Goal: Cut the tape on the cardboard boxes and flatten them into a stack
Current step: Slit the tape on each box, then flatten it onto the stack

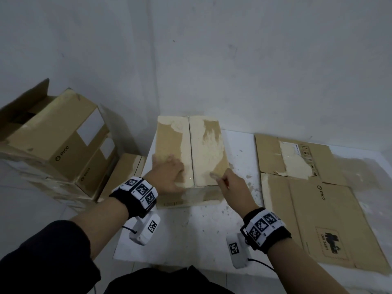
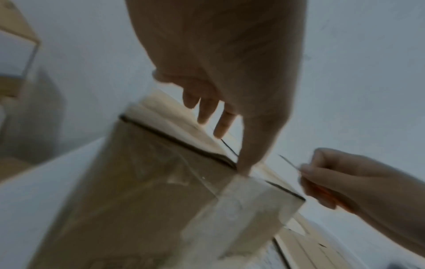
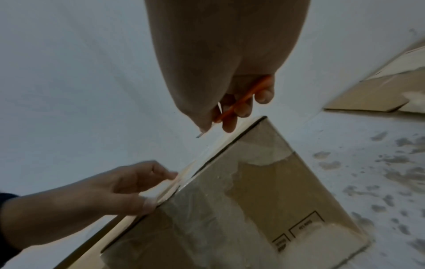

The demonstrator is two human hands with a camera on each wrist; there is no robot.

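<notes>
Head view: closed cardboard box (image 1: 191,158) stands mid white worktop (image 1: 191,234). Left hand (image 1: 169,177) lies flat on its top, fingers straight, pressing the left flap. Right hand (image 1: 233,187) grips an orange knife (image 1: 218,178), blade at the box's near right edge. Flattened box (image 1: 318,198) lies to the right; stacked boxes (image 1: 57,145) to the left.

Left wrist view: blurry; fingers (image 2: 220,120) spread on the top flaps by the centre seam.

Right wrist view: fingers (image 3: 243,107) curl round the knife's orange handle, blade tip just above the box's top edge.
</notes>
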